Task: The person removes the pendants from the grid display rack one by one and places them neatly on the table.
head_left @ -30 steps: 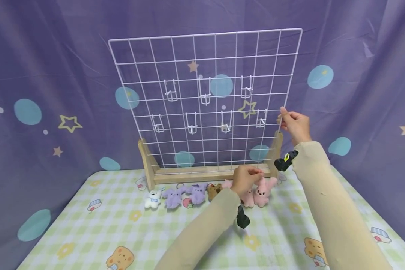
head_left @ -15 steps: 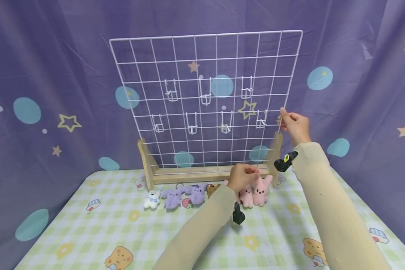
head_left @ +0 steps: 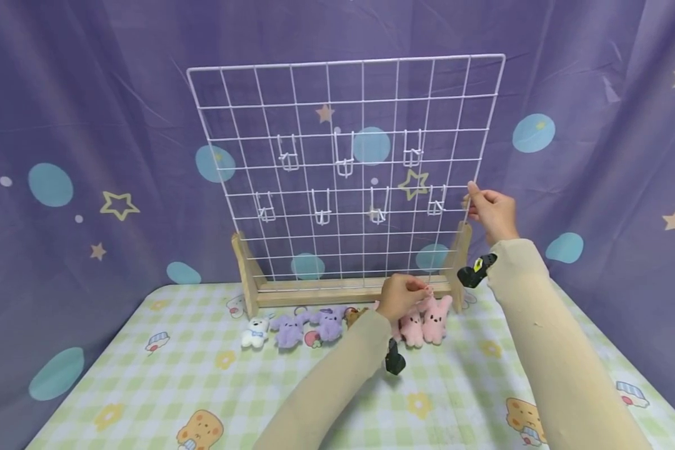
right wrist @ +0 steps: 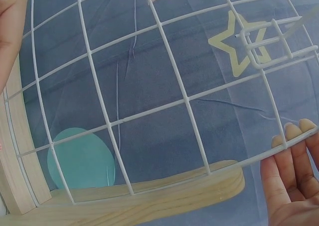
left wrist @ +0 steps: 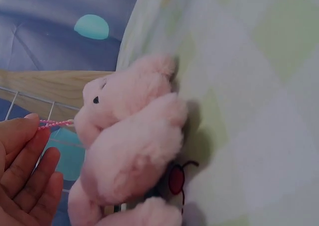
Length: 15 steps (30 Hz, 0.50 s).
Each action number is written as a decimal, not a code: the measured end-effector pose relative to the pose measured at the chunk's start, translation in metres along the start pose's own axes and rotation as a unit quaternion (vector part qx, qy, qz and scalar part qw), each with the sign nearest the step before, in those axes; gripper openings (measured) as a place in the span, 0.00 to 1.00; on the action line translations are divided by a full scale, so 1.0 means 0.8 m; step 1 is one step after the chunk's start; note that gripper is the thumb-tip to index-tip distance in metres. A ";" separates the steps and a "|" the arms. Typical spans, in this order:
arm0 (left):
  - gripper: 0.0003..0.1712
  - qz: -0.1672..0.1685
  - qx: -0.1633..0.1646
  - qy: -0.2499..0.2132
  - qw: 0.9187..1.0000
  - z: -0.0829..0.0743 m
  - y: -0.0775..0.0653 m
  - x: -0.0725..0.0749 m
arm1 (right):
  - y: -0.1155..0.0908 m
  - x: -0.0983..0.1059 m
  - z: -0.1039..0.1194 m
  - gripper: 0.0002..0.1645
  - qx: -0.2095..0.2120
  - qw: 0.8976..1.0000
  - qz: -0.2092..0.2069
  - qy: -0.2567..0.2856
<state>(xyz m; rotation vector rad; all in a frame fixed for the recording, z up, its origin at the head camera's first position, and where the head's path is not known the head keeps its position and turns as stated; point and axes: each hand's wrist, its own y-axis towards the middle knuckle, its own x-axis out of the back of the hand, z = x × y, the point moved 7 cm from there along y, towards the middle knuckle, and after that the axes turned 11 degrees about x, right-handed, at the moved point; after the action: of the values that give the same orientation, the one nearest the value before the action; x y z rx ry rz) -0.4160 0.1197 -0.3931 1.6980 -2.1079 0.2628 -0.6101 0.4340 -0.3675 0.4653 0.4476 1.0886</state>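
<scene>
In the head view, my left hand (head_left: 399, 299) pinches a pink bead chain at the head of a pink plush bunny keychain (head_left: 435, 321). The left wrist view shows the thumb and forefinger on the bead chain (left wrist: 57, 123), with the plush body (left wrist: 132, 156) low beside the tablecloth. Other pink plushes crowd next to it, partly behind my left hand and sleeve. My right hand (head_left: 495, 214) grips the right edge of a white wire grid panel (head_left: 345, 62), its fingertips (right wrist: 293, 130) curled over the edge wire in the right wrist view.
Several white hooks (head_left: 345, 167) hang in two rows on the grid, which stands in a wooden base (head_left: 315, 297). Along its front lie a white plush (head_left: 255, 333), two purple plushes (head_left: 289, 332) and a brown one (head_left: 353, 317). A patterned curtain (head_left: 90, 94) hangs behind the checkered table (head_left: 292, 400).
My left hand has shifted slightly left, and the chain and ears of the pink bunny have come along with it. The right hand keeps its hold on the grid edge.
</scene>
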 end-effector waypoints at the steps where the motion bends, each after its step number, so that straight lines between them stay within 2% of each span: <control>1: 0.05 -0.001 -0.001 0.001 1.000 0.001 0.000 0.002 | 0.001 -0.001 -0.002 0.32 0.002 1.000 -0.002 0.000; 9: 0.04 -0.004 -0.035 0.023 0.999 -0.007 -0.012 0.023 | -0.004 -0.007 0.006 0.32 0.000 1.000 -0.007 0.000; 12: 0.04 0.002 -0.039 0.013 0.999 -0.012 -0.020 0.037 | -0.006 -0.007 0.013 0.32 -0.002 1.000 -0.004 0.009; 15: 0.05 0.011 -0.043 0.003 0.999 -0.017 -0.030 0.059 | -0.004 -0.003 0.016 0.33 -0.005 1.000 0.009 0.010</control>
<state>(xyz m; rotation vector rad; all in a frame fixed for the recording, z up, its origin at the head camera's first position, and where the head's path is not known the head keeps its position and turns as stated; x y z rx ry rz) -0.3978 0.0778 -0.3630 1.6226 -2.1035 0.1801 -0.6013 0.4289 -0.3588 0.4517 0.4561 1.1131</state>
